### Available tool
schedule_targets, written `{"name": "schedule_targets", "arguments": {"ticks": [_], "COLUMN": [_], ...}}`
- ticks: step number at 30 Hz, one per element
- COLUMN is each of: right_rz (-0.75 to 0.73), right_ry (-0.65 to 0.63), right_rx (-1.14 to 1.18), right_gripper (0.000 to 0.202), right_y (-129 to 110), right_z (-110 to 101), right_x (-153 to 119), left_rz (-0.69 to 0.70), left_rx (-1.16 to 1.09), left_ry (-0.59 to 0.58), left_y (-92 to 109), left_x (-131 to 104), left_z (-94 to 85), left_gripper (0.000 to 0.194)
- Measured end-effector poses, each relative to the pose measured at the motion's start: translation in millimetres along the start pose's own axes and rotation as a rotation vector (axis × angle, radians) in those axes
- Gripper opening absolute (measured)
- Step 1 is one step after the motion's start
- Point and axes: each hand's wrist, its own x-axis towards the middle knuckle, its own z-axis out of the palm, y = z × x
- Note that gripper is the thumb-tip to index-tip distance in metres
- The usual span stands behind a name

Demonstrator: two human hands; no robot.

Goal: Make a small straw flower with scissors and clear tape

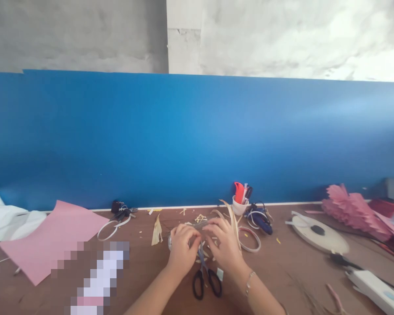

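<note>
My left hand point(184, 247) is closed, its thumb and forefinger pinched together above the table; what sits between them is too small to make out. Facing it, my right hand point(226, 245) has its fingers bent, with a gap between thumb and forefinger. Black-handled scissors point(202, 280) lie below and between the two hands, blades pointing away from me. Pale dried husk strips point(231, 216) curve up behind my right hand. Another dried husk piece point(156, 232) lies left of my left hand. Small scraps are scattered around and partly hidden by the hands.
A white cup point(239, 205) with pens and a red tool stands by the blue partition point(184, 140). Pink paper point(57, 240) and keys point(120, 212) lie left. To the right are a round cream-coloured disc point(325, 236), pink pleated paper point(354, 210) and a white power strip point(377, 291).
</note>
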Motion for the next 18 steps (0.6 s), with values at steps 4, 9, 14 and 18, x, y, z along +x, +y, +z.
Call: {"name": "schedule_targets", "arguments": {"ticks": [4, 9, 14, 18], "right_rz": [-0.059, -0.047, 0.000, 0.043], "right_ry": [-0.076, -0.085, -0.064, -0.066], "right_rx": [-0.130, -0.189, -0.187, -0.113], "right_gripper": [0.014, 0.013, 0.013, 0.012], "right_y": [-4.9, -10.2, -12.2, -11.0], "right_z": [-1.4, 1.3, 4.3, 6.8], "right_x": [-0.8, -2.5, -4.0, -4.2], "left_rz": [-0.004, -0.019, -0.052, -0.119], "left_rx": [-0.016, -0.024, -0.032, -0.085], "left_ry": [-0.005, -0.007, -0.011, -0.015], "left_y": [-0.6, -0.4, -0.2, -2.0], "left_x": [-0.4, -0.8, -0.5, 0.2], "left_z": [1.2, 2.4, 3.8, 5.0], "left_gripper": [0.010, 0.011, 0.011, 0.013]}}
